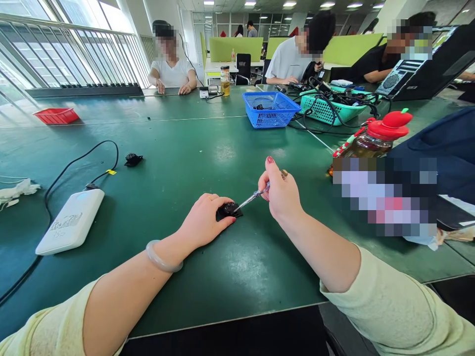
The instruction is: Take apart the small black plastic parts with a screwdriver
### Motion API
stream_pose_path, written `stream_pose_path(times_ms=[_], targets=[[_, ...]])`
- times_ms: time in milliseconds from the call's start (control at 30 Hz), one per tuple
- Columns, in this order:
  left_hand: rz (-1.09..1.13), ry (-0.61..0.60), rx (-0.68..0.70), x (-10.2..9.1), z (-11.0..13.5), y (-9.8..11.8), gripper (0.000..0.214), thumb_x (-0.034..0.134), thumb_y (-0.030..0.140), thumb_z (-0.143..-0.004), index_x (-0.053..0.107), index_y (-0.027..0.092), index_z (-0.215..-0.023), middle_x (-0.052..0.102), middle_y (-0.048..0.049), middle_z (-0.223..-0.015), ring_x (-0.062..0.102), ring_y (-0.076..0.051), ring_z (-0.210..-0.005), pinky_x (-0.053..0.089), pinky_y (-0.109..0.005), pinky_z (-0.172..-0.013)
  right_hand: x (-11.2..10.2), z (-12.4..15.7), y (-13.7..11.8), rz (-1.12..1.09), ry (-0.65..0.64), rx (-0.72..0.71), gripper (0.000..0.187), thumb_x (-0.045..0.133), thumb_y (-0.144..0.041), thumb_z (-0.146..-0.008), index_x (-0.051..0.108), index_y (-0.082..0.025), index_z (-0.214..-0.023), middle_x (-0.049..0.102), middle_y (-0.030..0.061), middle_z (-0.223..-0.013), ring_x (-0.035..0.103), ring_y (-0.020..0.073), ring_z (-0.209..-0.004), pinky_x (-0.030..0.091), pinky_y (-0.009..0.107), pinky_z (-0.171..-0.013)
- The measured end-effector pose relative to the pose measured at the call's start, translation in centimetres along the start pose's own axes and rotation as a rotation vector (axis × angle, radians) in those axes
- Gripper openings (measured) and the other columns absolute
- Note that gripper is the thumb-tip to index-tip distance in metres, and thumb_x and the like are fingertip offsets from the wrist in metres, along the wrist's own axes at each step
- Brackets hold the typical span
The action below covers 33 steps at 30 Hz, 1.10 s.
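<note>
My left hand (pixel 206 220) is closed over a small black part (pixel 230 210), pinning it to the green table (pixel 178 163). In my right hand (pixel 281 194) I grip a slim screwdriver (pixel 252 197). Its metal tip points down-left and touches the black part. A pale bangle sits on my left wrist. A second small black part (pixel 132 159) lies apart on the table, to the far left.
A white power bank (pixel 70 221) with a black cable lies at the left. Blue basket (pixel 270 109), teal basket (pixel 326 106) of cables and red tray (pixel 56 115) sit farther back. A red-capped bottle (pixel 374 138) stands at the right. Other people sit across the table.
</note>
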State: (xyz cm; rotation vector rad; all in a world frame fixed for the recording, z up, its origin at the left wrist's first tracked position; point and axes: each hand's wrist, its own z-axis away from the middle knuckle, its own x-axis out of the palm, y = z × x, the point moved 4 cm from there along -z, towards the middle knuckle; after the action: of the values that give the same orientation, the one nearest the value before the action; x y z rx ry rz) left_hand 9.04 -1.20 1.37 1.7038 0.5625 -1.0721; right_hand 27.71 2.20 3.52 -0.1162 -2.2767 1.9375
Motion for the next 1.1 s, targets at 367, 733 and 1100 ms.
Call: stream_pose_path(times_ms=[367, 733, 1100], targets=[[0.014, 0.025, 0.01, 0.2, 0.1, -0.4, 0.034, 0.071, 0.03, -0.087, 0.072, 0.024, -0.12, 0.072, -0.0064, -0.108, 0.06, -0.028, -0.109, 0.05, -0.045, -0.1, 0.7, 1.6, -2.3, 0.083, -0.231, -0.359, 0.067, 0.048, -0.078, -0.089, 0.053, -0.02, -0.055, 0.039, -0.004, -0.05, 0.035, 0.0089, -0.047, 0.027, 0.028, -0.048], [0.041, 0.063, 0.033, 0.1, -0.1, -0.4, 0.03, 0.07, 0.036, -0.087, 0.075, 0.025, -0.115, 0.076, -0.0056, -0.11, 0.061, -0.029, -0.11, 0.051, -0.047, -0.101, 0.6, 2.9, -3.9, 0.149, -0.342, -0.673, 0.059, 0.048, -0.053, -0.101, 0.042, -0.02, -0.053, 0.037, -0.0044, -0.048, 0.032, 0.0071, -0.045, 0.025, 0.025, -0.044], [0.041, 0.059, 0.037, 0.1, -0.1, -0.4, 0.029, 0.069, 0.034, -0.088, 0.075, 0.026, -0.115, 0.076, -0.0055, -0.109, 0.062, -0.028, -0.109, 0.051, -0.047, -0.1, 0.9, 3.5, -3.8, 0.264, -0.363, -0.785, 0.054, 0.043, -0.045, -0.104, 0.044, -0.02, -0.056, 0.039, -0.0046, -0.048, 0.034, 0.0072, -0.044, 0.028, 0.024, -0.044]])
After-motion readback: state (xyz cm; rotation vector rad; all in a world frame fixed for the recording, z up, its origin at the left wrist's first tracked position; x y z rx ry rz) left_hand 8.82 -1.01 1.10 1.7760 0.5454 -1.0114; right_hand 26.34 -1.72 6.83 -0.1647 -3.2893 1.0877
